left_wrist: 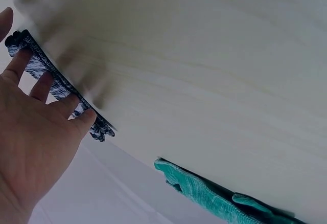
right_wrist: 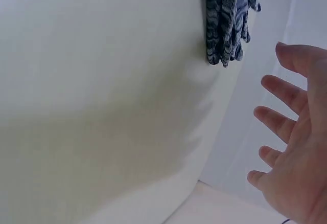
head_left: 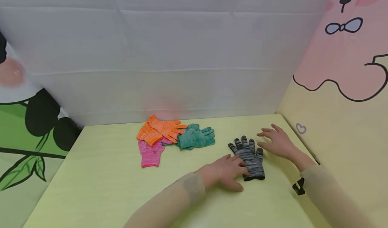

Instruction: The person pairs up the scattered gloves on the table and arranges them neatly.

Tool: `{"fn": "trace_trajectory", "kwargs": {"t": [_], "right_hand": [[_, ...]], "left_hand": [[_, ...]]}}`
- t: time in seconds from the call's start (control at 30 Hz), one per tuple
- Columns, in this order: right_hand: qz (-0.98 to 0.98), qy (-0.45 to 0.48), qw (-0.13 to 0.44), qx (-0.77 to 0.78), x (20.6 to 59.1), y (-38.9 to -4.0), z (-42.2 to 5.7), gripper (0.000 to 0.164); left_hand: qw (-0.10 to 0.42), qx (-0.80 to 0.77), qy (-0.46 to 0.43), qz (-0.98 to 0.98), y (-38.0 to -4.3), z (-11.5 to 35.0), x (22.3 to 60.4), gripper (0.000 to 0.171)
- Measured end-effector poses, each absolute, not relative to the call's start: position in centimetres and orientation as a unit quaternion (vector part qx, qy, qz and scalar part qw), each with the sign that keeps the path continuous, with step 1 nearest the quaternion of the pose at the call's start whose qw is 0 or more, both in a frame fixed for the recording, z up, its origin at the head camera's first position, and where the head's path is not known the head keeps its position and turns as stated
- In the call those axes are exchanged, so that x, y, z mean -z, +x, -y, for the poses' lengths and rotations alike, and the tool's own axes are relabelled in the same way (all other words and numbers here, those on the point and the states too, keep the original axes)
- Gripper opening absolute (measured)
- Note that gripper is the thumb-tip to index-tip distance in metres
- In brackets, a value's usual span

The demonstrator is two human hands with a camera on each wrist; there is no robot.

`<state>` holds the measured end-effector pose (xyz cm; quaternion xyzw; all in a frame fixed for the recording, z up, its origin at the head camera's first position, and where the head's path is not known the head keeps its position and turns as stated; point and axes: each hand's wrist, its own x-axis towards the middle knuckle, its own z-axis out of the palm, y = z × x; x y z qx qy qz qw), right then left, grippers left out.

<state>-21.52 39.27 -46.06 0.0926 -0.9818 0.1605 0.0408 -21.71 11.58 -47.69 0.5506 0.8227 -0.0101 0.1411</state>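
Grey-and-black striped knit glove [head_left: 255,159], lower right of frame | left hand [head_left: 228,170] over it, right hand [head_left: 278,142] beside, both grasping nothing | apparently positioning | next likely needs a pinch

Indoor, booth-like table corner; home, studio or playroom, can't tell which. Smooth pale-yellow flat tabletop [head_left: 100,187], backed by a greyish-white sheet with straight fold creases [head_left: 182,39]. Sides look like a children's-room decor: cream right-hand wall [head_left: 357,130] with a large pink black-outlined cartoon animal [head_left: 357,59], pale bow tie [head_left: 342,27] at its neck, plus a small purple outlined heart [head_left: 301,128]. Left side: bright green cartoon panel [head_left: 12,120] with rounded black shapes [head_left: 42,111], veined green leaves [head_left: 19,172] below.
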Motion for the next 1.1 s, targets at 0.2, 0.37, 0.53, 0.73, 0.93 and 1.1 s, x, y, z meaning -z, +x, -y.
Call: {"fn": "trace_trajectory", "kwargs": {"t": [0.2, 0.37, 0.53, 0.73, 0.93, 1.1], "right_hand": [[0.981, 0.131, 0.048, -0.134, 46.7, -16.8, -38.4, 0.050], [0.979, 0.144, 0.060, -0.134, 47.8, -14.6, -37.5, 0.052], [0.979, 0.143, 0.064, -0.130, 48.6, -13.8, -37.2, 0.052], [0.981, 0.129, 0.044, -0.141, 48.8, -13.4, -37.2, 0.060], [0.983, 0.111, 0.017, -0.144, 49.0, -13.3, -37.2, 0.066], [0.986, 0.104, 0.008, -0.127, 49.5, -13.3, -37.1, 0.069]], "left_hand": [[0.138, 0.011, 0.552, -0.822, -21.9, -11.5, 47.9, 0.055], [0.136, 0.009, 0.553, -0.822, -21.9, -11.5, 47.9, 0.055], [0.139, 0.005, 0.553, -0.821, -22.0, -11.5, 48.0, 0.055], [0.141, -0.001, 0.554, -0.821, -21.8, -11.5, 48.0, 0.055], [0.150, -0.014, 0.552, -0.820, -22.1, -11.5, 48.0, 0.055], [0.159, -0.025, 0.554, -0.817, -22.7, -11.4, 48.3, 0.055]]}}
